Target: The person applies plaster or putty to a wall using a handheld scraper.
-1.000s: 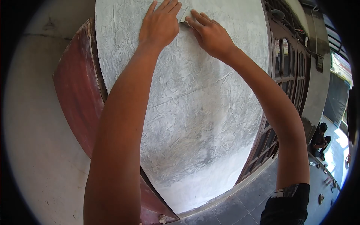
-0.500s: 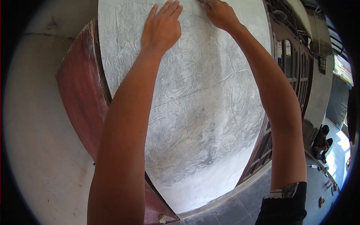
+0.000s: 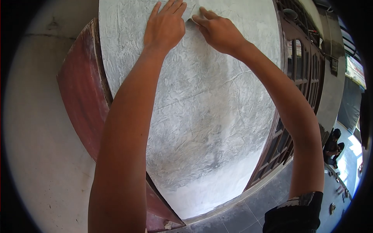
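Observation:
A rough wall panel (image 3: 194, 116) with creased grey-white plaster fills the middle of the view. My left hand (image 3: 164, 26) lies against its upper part, fingers stretched upward and nothing in them. To the right of it, my right hand (image 3: 219, 32) is at the same surface with its thumb and fingers closed around a small dark, flat piece (image 3: 190, 22). Only an edge of that piece shows past the fingertips, beside the left hand; the rest is hidden by the fingers.
A reddish wooden board (image 3: 83, 89) stands along the left of the wall. Brown-framed doors (image 3: 303, 66) with glass panes are on the right. Grey floor tiles (image 3: 241, 217) run below. Far right, a person (image 3: 333, 147) sits near several small items on the floor.
My right hand has moved left and down along the wall, closer to my left hand, and the dark piece shows more. My left hand has shifted slightly left and up.

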Action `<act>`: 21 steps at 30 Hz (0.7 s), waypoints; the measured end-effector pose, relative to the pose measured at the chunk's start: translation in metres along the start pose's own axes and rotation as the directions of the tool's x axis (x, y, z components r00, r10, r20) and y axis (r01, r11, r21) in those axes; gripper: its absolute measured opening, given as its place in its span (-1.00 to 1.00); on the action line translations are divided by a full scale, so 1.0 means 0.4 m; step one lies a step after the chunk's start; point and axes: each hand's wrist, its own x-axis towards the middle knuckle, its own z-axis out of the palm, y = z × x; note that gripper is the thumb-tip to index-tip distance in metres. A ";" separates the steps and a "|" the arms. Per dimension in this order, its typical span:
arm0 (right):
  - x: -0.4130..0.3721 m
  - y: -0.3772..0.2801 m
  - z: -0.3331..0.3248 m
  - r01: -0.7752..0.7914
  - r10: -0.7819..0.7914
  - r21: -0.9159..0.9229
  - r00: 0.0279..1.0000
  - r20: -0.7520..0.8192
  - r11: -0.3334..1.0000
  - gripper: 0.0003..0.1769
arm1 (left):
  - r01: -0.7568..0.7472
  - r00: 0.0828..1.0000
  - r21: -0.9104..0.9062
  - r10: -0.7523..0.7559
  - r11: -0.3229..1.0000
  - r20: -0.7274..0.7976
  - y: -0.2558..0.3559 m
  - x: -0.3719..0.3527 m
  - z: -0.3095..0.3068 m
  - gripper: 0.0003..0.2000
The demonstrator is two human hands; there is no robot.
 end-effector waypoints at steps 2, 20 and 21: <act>-0.033 0.009 0.037 0.073 -0.077 -0.045 0.992 -0.100 0.996 -0.60 | -0.001 1.000 0.014 0.001 1.000 -0.008 0.000 -0.002 -0.001 -0.55; 0.095 0.113 0.036 -0.232 0.230 0.115 0.973 0.031 0.966 -0.55 | -0.042 0.999 0.060 0.042 0.997 -0.001 -0.005 -0.001 0.001 -0.55; 0.048 0.106 0.076 -0.059 0.060 0.004 0.993 -0.107 0.998 -0.61 | -0.041 0.999 0.062 0.041 0.997 0.008 -0.003 -0.001 0.001 -0.54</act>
